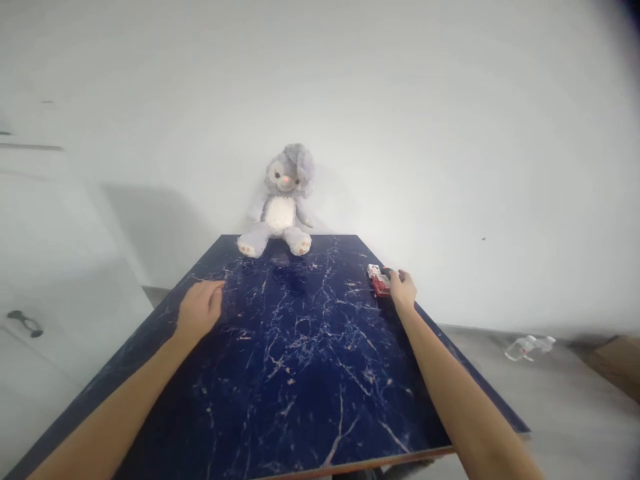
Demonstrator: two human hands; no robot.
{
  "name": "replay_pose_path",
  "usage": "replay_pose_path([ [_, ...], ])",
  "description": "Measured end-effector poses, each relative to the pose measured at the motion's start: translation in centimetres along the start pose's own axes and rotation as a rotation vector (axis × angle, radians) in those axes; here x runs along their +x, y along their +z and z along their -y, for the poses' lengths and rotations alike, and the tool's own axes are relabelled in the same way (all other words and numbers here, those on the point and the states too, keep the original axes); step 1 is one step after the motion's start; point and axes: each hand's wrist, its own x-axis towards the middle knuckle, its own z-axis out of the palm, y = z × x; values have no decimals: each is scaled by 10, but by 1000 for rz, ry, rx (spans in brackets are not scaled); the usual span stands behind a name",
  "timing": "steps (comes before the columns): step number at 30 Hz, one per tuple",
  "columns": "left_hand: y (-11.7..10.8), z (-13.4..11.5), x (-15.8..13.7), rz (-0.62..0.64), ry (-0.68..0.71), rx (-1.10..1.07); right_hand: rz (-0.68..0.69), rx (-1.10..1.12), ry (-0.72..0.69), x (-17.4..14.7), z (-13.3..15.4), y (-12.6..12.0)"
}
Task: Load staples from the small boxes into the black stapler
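My left hand (199, 308) rests on the left side of the dark blue marbled table (310, 360), its fingers loosely bent and nothing seen in them. At the table's right edge, my right hand (404, 291) is closed around a small black object with an orange part (387, 271); my fingers hide most of it. Just left of that hand lies a red and white pack (381, 285), with a smaller white piece (373, 269) at its far end. I cannot tell whether the fingers also touch the pack.
A grey plush toy (281, 213) sits at the far edge, leaning near the white wall (450, 133). Clear plastic items (529, 347) lie on the floor to the right, near a brown cardboard box (620, 360). On the left is a white door or cabinet with a dark handle (25, 323).
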Motion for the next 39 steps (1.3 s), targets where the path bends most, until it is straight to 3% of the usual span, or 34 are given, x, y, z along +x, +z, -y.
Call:
replay_pose_path([
  [4,7,-12,1,143,77,-50,148,39,-35,1,18,31],
  [8,7,-20,-1,179,28,-50,285,66,-107,-27,39,72],
  [14,1,-43,-4,318,-36,-95,608,177,-210,-120,88,145],
  [18,-15,-58,-12,257,-219,-125,824,271,-313,-186,131,178],
  [21,-27,-61,-19,242,-277,-145,802,347,-368,-221,141,178],
  [26,-32,-67,-24,287,-260,-194,592,365,-444,-245,116,144],
  [31,-32,-76,-22,330,-279,-316,715,227,-775,-252,109,124],
  [35,-35,-81,-24,297,-375,-421,823,179,-837,-254,112,125],
  [39,-34,-80,-27,238,-546,-585,830,162,-862,-255,111,124],
])
